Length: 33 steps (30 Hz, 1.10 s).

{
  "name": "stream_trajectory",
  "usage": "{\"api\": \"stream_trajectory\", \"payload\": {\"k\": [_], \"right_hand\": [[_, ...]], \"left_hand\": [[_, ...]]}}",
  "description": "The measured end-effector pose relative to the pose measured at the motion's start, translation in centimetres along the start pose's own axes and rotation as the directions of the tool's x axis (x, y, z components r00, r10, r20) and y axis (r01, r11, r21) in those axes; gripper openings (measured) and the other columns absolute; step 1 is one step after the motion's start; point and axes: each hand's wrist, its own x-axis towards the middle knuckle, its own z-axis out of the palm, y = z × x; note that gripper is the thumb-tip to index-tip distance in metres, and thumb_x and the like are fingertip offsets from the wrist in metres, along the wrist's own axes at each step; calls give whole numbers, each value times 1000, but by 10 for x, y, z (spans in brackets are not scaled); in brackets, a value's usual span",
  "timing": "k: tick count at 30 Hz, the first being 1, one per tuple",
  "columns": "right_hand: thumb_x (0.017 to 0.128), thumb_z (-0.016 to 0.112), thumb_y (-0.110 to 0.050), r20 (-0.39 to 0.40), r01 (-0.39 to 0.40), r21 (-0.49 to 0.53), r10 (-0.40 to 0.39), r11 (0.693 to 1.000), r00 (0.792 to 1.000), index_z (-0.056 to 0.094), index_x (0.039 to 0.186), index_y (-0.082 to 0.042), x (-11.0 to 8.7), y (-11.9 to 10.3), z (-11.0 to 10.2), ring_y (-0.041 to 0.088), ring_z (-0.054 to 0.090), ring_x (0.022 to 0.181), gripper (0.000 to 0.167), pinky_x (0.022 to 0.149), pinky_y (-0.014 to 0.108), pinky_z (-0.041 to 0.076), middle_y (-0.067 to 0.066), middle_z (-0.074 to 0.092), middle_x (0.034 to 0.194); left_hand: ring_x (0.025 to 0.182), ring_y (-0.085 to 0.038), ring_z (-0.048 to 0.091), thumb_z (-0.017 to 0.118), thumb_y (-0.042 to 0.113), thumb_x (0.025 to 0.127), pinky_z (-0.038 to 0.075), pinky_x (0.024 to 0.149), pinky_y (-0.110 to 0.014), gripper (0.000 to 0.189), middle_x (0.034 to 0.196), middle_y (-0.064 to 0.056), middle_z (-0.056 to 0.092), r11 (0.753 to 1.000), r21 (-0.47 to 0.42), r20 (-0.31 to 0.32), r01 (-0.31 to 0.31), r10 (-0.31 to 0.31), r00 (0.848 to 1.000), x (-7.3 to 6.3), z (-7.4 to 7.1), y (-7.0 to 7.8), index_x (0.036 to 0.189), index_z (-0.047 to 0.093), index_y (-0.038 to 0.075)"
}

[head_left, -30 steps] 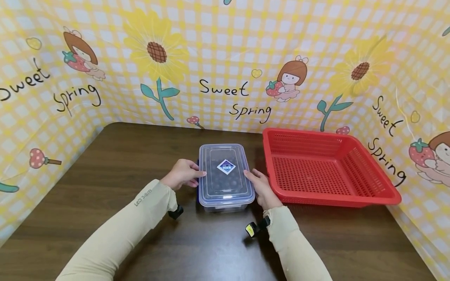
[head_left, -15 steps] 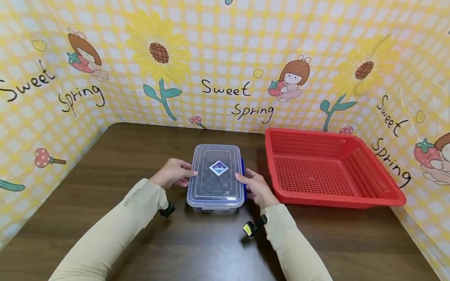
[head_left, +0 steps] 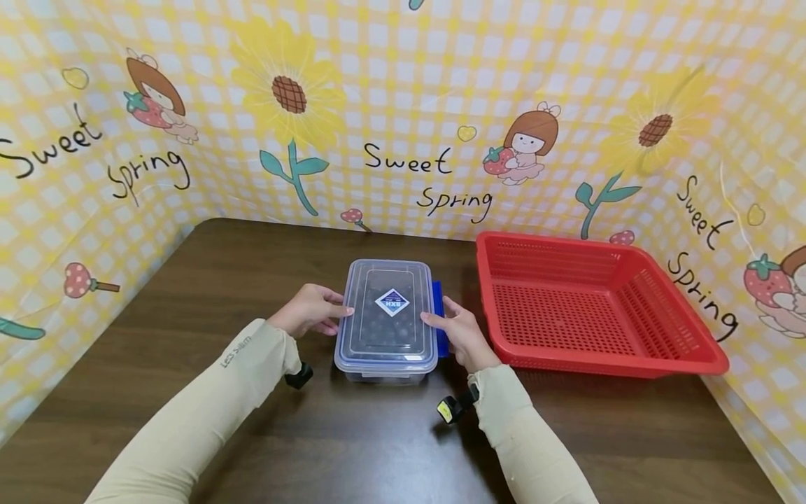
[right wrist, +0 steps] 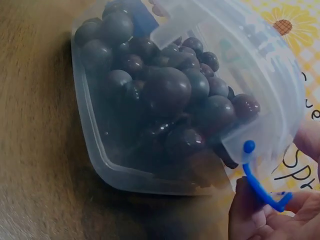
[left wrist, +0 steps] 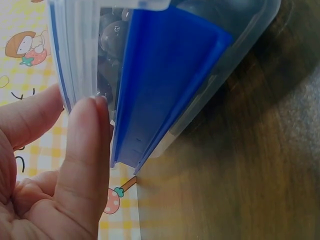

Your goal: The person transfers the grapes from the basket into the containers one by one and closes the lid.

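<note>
A clear plastic food container (head_left: 371,283) with a blue-edged lid and a diamond sticker sits on the table. Dark, round, grape-like fruits (right wrist: 167,92) fill much of it. On its left side my left hand (head_left: 307,311) pinches the lid's rim, thumb on top, a finger against the side. The left blue latch (left wrist: 165,65) lies beside that finger. At the other side, my right hand (head_left: 462,334) has its thumb on the lid's edge and its fingers curled at the right blue latch (head_left: 439,304), which sticks outward from the box.
A red perforated basket (head_left: 607,358) stands to the right of my right hand. Yellow checked cloth (head_left: 403,84) walls in the back and sides of the dark wooden table (head_left: 264,448). Each wrist carries a small black camera.
The container and both hands have shifted a little to the left. The right blue latch has swung outward under my right fingers and shows more now.
</note>
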Motion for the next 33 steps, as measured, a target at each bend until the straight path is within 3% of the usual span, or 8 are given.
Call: {"api": "stream_trajectory", "payload": {"k": [4, 8, 13, 19, 21, 26, 33], "right_hand": [[86, 71, -16, 11, 18, 13, -18, 1000, 1000, 26, 153, -12, 2, 1, 0, 39, 50, 123, 80, 98, 53, 42, 16, 35, 151], [86, 70, -10, 28, 16, 107, -19, 994, 999, 27, 153, -17, 6, 1, 0, 39, 52, 121, 80, 94, 50, 46, 15, 34, 151], [85, 70, -6, 25, -7, 181, 2, 983, 1000, 29, 152, -18, 8, 2, 1, 38, 59, 112, 79, 89, 50, 49, 18, 46, 141], [84, 73, -10, 56, -25, 111, 19, 994, 998, 42, 146, -22, 6, -2, -3, 26, 70, 81, 71, 75, 46, 56, 16, 67, 113], [84, 73, -11, 66, -35, 98, 28, 995, 997, 42, 146, -24, 6, -3, -3, 26, 70, 78, 71, 73, 45, 57, 16, 69, 106], [83, 74, -10, 39, -45, 104, 41, 994, 998, 44, 146, -26, 6, -4, -1, 24, 70, 77, 71, 73, 42, 57, 15, 69, 107], [85, 72, -9, 40, 15, 66, -18, 998, 999, 44, 145, -19, 5, -4, 1, 27, 71, 76, 67, 71, 43, 57, 19, 69, 108]], "left_hand": [[55, -14, 60, 67, 9, 90, 54, 54, -25, 47, 84, -12, 68, 1000, 2, -2, 5, -5, 1000, 0, -1, 0, 128, 51, -12], [55, -14, 60, 67, 9, 90, 55, 54, -26, 47, 85, -12, 68, 1000, 4, -7, 10, -10, 1000, 1, -2, 1, 129, 51, -12], [54, -14, 60, 67, 10, 90, 54, 54, -25, 48, 85, -12, 68, 1000, 0, -10, 20, -20, 1000, 2, -1, 1, 130, 50, -11], [54, -14, 60, 67, 10, 90, 54, 53, -25, 47, 83, -11, 68, 1000, -1, -9, 23, -23, 1000, 0, -1, 2, 129, 51, -11], [53, -13, 59, 67, 9, 90, 54, 53, -25, 47, 81, -10, 68, 1000, -1, -7, 18, -18, 1000, 0, -2, 2, 128, 51, -12], [52, -13, 59, 67, 9, 90, 54, 53, -25, 46, 79, -9, 67, 1000, -6, 0, 10, -10, 1000, 0, -2, 3, 128, 51, -12], [54, -14, 59, 67, 10, 90, 54, 53, -24, 47, 85, -12, 67, 999, -6, -10, 41, -41, 999, 1, -1, 1, 129, 50, -10]]}}
